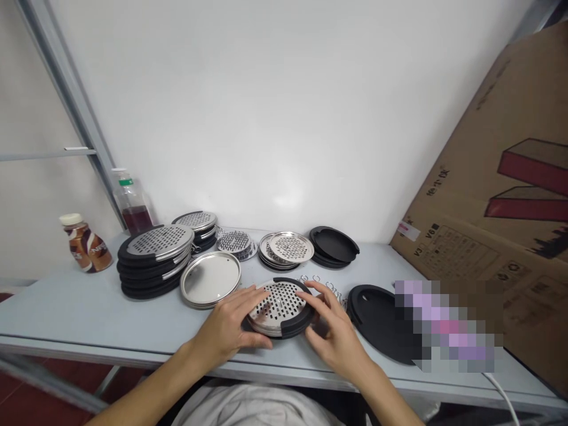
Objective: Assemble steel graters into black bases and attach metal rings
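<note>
A round metal grater (280,300) with a black rim piece along its right side lies on the table in front of me. My left hand (231,322) grips its left edge, fingers on top and thumb along the front. On the other side, my right hand (335,331) has its fingertips on the black rim, with the thumb low at the edge. The underside of the grater is hidden. Just left of it lie shallow silver discs (211,277) with raised rims. Small metal key rings or chains (332,290) lie behind my right hand.
Stacked black-rimmed graters (155,251) stand at left, with a smaller stack (197,222) behind. Loose grater plates (290,247) and black round trays (335,245) sit near the wall. A larger black tray (381,319), a blurred-out object, a carton (497,225) and two bottles (86,242) flank the workspace.
</note>
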Demonstrator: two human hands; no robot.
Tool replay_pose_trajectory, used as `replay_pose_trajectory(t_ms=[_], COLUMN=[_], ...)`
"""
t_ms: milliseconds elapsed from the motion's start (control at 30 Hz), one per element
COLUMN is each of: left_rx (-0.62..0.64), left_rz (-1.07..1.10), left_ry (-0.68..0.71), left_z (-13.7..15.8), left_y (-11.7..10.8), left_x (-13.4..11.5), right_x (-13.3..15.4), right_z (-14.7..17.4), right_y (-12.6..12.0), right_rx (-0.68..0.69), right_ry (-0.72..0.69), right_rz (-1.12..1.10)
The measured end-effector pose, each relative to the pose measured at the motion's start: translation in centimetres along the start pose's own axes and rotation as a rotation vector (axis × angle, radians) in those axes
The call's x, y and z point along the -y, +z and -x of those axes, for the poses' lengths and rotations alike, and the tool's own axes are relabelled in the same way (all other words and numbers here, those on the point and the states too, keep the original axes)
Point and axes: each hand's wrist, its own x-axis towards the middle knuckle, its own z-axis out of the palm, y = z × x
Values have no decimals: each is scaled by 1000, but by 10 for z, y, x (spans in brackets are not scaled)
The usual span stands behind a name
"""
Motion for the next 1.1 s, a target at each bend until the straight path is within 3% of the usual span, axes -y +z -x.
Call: replay_pose_trajectory(t_ms=[200,333,467,633,800,1100], left_rx=[-50,-106,-130,-114,-108,-9], left_rz=[142,250,346,501,500,351], left_ry=[-95,-229,-300,-329,-374,-400], left_z=[2,3,1,-1,0,-5], left_y=[-5,-7,-4,-2,-4,-7], left_x=[0,-3,-5,-3,-2,-3], right_x=[2,6,10,8,8,3], right_z=[-2,-2,-2,-4,-3,-6], right_y=[4,3,1,1,2,-1], right_rx=[-142,-155,-49,66,57,26], right_ry=[-181,1,283,462,522,402], right_rz=[64,-74,-277,-518,-495,-281])
